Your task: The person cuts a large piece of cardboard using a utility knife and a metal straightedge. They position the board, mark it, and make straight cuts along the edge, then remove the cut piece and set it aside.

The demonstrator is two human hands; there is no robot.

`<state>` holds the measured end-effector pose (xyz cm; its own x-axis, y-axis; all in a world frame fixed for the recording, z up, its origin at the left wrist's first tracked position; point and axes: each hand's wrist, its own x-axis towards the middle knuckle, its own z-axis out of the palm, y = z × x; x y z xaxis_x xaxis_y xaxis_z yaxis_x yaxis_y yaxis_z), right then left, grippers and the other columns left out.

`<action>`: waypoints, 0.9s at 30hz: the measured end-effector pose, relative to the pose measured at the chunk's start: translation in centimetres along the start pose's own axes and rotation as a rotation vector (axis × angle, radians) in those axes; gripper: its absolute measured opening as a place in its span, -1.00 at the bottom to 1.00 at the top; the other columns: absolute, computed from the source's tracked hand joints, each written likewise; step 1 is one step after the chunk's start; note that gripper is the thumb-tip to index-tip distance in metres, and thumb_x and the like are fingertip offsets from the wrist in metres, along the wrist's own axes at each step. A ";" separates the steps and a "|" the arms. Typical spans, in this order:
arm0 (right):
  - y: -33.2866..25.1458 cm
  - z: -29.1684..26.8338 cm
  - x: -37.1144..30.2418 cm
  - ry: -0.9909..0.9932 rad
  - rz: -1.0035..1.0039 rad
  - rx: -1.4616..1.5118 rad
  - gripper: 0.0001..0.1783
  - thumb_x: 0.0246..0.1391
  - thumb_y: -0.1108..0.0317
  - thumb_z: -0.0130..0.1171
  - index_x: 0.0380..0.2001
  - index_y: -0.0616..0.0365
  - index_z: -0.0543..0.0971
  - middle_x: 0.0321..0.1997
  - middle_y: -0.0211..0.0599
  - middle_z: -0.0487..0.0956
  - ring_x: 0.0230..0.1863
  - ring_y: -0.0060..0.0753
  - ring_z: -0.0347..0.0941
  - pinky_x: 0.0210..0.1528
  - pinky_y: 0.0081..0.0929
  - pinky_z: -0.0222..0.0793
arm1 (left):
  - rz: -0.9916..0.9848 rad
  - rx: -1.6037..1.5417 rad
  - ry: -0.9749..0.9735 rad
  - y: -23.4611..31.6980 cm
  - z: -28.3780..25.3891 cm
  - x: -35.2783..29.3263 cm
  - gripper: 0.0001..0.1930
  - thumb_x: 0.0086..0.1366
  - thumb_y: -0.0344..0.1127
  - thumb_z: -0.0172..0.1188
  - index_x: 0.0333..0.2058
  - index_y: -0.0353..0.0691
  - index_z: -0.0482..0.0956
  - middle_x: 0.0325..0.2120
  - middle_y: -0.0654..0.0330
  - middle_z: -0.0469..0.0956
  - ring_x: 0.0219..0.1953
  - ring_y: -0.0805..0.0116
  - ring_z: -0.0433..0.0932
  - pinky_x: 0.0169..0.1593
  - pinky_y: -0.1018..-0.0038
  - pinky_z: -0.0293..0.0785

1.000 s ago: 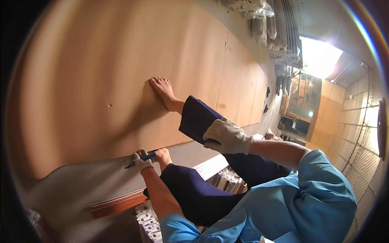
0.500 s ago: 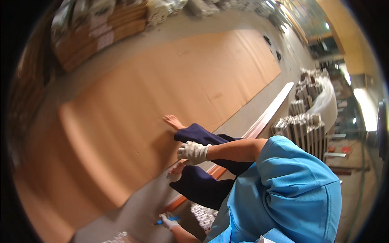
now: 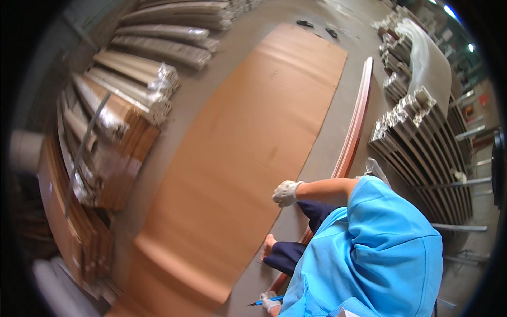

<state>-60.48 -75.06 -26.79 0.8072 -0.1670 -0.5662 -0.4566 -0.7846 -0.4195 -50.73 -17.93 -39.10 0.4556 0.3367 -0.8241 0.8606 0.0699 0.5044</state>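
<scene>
My right hand (image 3: 285,193), in a whitish work glove, is closed in a fist above the near edge of a long brown cardboard sheet (image 3: 237,137). Nothing sticks out of that fist. Low in the picture, my gloved left hand (image 3: 271,301) grips a slim blue pen-shaped tool (image 3: 257,303) with a dark tip; whether it is a marker or a knife I cannot tell. One bare foot (image 3: 269,246) shows beside the sheet's edge. The sheet lies on the grey floor, with a raised fold across its lower end.
Long reddish-brown profiles (image 3: 353,132) run along the floor beside my legs. On the right, stacked wrapped profiles (image 3: 417,137) rest on a metal rack. Wrapped bundles (image 3: 134,95) and brown boards (image 3: 74,227) line the left. Black sandals (image 3: 331,33) lie past the sheet's far end.
My view has swung round and shows more of the left-hand stacks. The foot seen on the cardboard is no longer there. The left hand still holds the blue tool.
</scene>
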 end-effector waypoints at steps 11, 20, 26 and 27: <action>27.5 2.7 -34.0 0.135 0.628 0.393 -0.63 -0.01 0.08 0.15 -0.16 -0.03 0.65 -0.16 -0.16 0.65 -0.06 -0.08 0.56 -0.02 -0.17 0.46 | 0.213 0.429 -0.369 -1.0 23.4 -25.7 -0.85 0.31 -0.36 0.12 -0.17 -0.20 0.44 -0.38 0.15 0.50 -0.37 0.23 0.53 -0.24 0.27 0.54; 25.3 15.7 -43.2 0.417 0.988 1.129 -0.61 0.05 0.06 0.16 -0.13 0.04 0.64 -0.07 -0.12 0.63 0.01 -0.15 0.54 0.08 -0.26 0.40 | 0.287 0.720 -0.864 4.2 36.1 -30.1 -0.94 0.33 -0.44 0.08 -0.23 -0.21 0.46 -0.48 0.21 0.46 -0.52 0.29 0.48 -0.37 0.32 0.54; 28.5 23.2 -45.1 0.445 1.114 1.398 -0.65 0.05 0.11 0.24 -0.22 0.15 0.67 -0.35 -0.27 0.66 -0.38 -0.39 0.57 -0.25 -0.40 0.47 | 0.520 0.919 -0.663 -4.0 48.3 -39.4 -0.86 0.31 -0.46 0.13 -0.16 -0.24 0.49 -0.45 0.21 0.50 -0.57 0.36 0.51 -0.46 0.40 0.54; 30.5 24.1 -45.8 0.451 1.097 1.448 -0.64 0.04 0.09 0.23 -0.20 0.12 0.67 -0.29 -0.23 0.66 -0.29 -0.32 0.57 -0.17 -0.37 0.46 | 0.542 0.947 -0.656 -6.4 50.3 -41.0 -0.85 0.31 -0.46 0.15 -0.14 -0.26 0.49 -0.45 0.21 0.50 -0.56 0.36 0.51 -0.46 0.42 0.55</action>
<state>-120.36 -77.02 -30.77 -0.1130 -0.4950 -0.8615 -0.5007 0.7773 -0.3809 -63.48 -79.38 -21.55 0.5919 -0.4333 -0.6797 0.2311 -0.7166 0.6581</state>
